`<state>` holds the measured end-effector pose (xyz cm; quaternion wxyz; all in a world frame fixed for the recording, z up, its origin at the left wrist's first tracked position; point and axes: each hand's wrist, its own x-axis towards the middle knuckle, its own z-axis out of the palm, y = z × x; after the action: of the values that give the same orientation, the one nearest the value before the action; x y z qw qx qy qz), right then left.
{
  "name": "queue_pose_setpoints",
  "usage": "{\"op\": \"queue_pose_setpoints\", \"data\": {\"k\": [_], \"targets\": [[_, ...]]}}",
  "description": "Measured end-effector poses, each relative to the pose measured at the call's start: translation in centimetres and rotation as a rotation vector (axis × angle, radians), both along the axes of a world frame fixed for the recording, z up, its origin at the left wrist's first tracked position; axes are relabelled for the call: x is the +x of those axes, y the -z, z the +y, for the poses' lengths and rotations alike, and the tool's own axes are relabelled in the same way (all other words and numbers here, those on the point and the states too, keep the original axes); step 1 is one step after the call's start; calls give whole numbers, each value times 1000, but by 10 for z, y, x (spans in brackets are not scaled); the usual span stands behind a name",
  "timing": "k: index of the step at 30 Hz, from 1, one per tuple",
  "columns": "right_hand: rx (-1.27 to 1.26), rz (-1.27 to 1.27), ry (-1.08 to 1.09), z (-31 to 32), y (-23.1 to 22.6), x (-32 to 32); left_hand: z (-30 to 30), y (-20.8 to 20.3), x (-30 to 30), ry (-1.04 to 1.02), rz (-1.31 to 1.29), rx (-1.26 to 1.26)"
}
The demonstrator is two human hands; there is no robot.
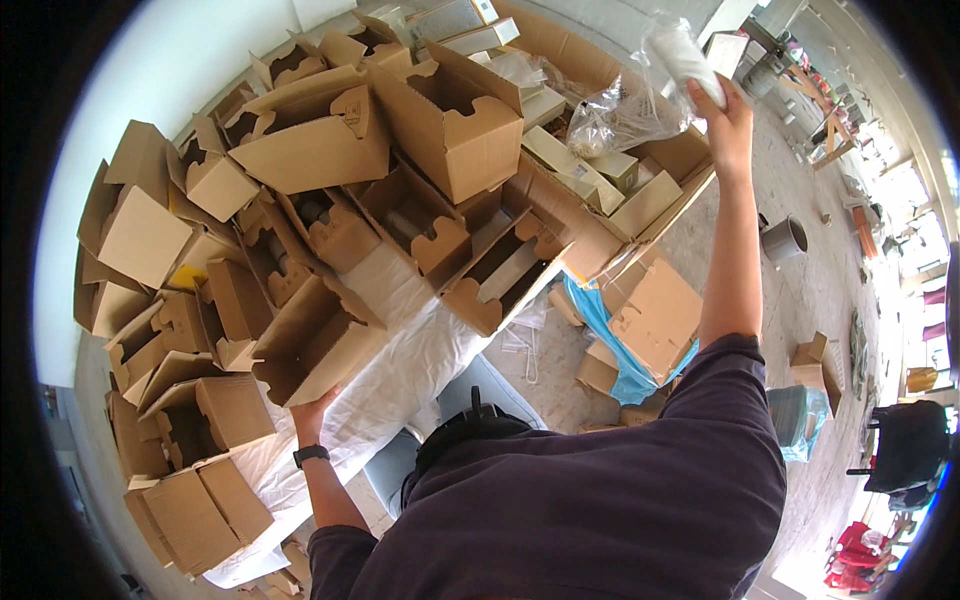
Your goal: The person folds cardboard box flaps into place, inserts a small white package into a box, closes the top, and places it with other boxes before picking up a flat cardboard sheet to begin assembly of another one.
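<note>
Brown cardboard boxes crowd a table covered with a white sheet; there are too many to count exactly, well over twenty, most open-topped with flaps up. Far left of the sheet, the boxes stand stacked against a pale wall, and one shows a yellow patch. At the sheet's near edge the left hand, with a black watch on its wrist, presses up against the underside of a tilted open box; whether the fingers curl round its edge I cannot tell. Behind the sheet, a row of open boxes shows grey inserts, and two larger boxes lie on top of them. Right of the sheet, flat cardboard sheets and one blue plastic sheet lie on the concrete floor. Farther right, the right hand is raised high, fingers closed around a white roll in a clear crinkled bag. Beyond the arm stands one grey bucket. A black chair stands at the far right.
</note>
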<state>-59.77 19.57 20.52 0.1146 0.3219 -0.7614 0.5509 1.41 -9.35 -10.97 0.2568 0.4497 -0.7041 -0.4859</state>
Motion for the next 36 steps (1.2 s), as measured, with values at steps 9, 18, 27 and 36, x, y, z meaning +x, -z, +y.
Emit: {"op": "queue_pose_setpoints", "data": {"k": [9, 18, 27, 36], "targets": [[-74, -226, -255, 4, -3, 13, -2, 1, 0, -7, -17, 48], [849, -95, -310, -46, 44, -42, -7, 12, -1, 19, 65, 41], [-253, 59, 133, -104, 5, 16, -4, 10, 5, -28, 39, 38], [289, -159, -171, -76, 68, 35, -3, 4, -1, -10, 88, -16]]}}
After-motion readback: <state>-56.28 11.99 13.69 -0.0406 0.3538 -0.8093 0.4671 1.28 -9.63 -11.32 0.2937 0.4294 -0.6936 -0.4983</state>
